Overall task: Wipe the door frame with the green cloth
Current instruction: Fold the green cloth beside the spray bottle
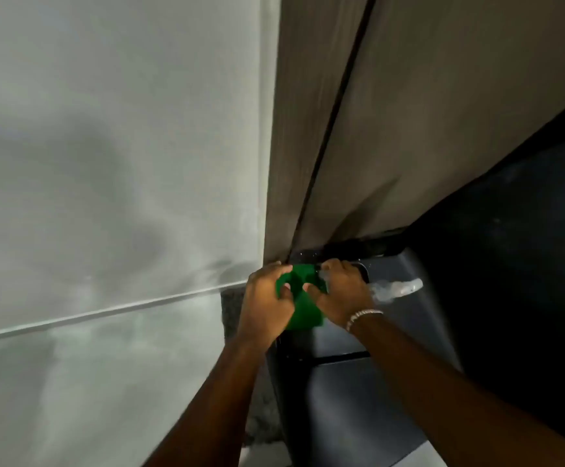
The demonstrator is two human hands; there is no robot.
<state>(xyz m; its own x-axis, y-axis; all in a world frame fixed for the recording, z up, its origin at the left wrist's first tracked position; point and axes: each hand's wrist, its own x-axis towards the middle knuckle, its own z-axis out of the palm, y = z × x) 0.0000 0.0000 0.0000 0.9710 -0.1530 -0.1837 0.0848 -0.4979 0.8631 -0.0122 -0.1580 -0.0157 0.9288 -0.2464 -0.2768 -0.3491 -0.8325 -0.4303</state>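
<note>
The green cloth [303,299] is held low down, right at the bottom of the door frame [291,136], where the frame meets the floor. It is bunched up between two hands. The left hand [267,301] is curled around the left side of the cloth, with the thumb tucked into a fold. The right hand [343,291] is closed on the right side of the cloth, and something clear and shiny [397,288] sticks out past it. It may be a small bottle, but it is too blurry to be sure. A bracelet [363,316] is worn on the right wrist.

The cloth seems to be getting folded or fixed for wiping. A flat pad would probably work best, so the loose ends should be tucked in first. Then the pad can be pressed flat on the brown frame and slid along it in long, slow strokes. The dark groove [335,123] that runs up the frame likely holds dust, so a cloth edge could be pushed into it.

The pale wall [112,146] is just to the left of the frame, and a dark floor [358,399] lies under the hands. The corner at the bottom is tight, so small, careful rubs are probably needed there.
</note>
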